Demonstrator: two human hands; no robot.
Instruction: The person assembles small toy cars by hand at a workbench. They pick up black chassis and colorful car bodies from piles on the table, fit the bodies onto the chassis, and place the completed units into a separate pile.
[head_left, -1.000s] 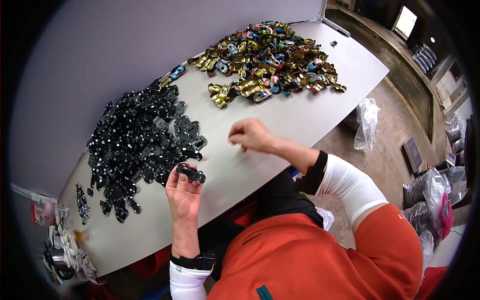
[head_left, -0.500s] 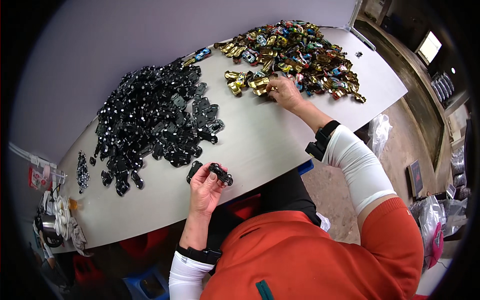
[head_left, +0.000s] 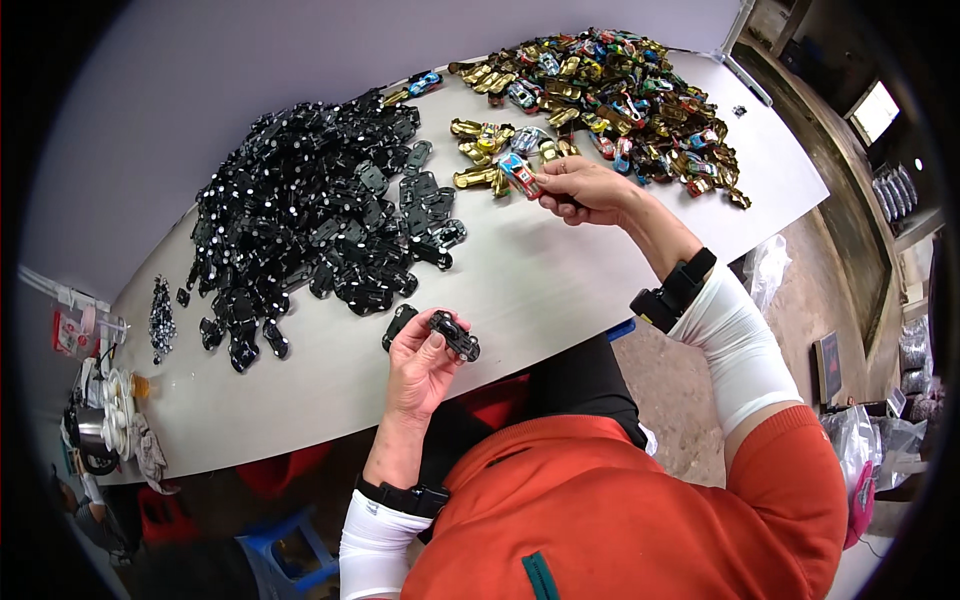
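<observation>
Near the table's front edge, my left hand [head_left: 418, 376] grips a black toy car chassis [head_left: 455, 336] between thumb and fingers. Another black chassis [head_left: 398, 325] lies on the table just behind that hand. My right hand [head_left: 590, 190] pinches a blue, red and white toy car body [head_left: 519, 176], raised in front of the far pile. That pile of toy car bodies [head_left: 600, 95] mixes gold undersides with coloured tops. A few gold-sided bodies [head_left: 482, 178] sit at its near left edge, close to my right hand. A large heap of black chassis [head_left: 310, 200] covers the table's left half.
The grey table [head_left: 530, 265] meets a wall at its far side. At its left end are a small pile of dark parts [head_left: 162, 320], a metal pot [head_left: 92, 428] and a cloth [head_left: 150, 458]. A blue stool [head_left: 285, 555] stands below. Plastic bags [head_left: 768, 270] hang at right.
My right hand has lifted a coloured car body from the far pile and drawn it slightly toward me. My left hand still holds its chassis. The view has shifted a little.
</observation>
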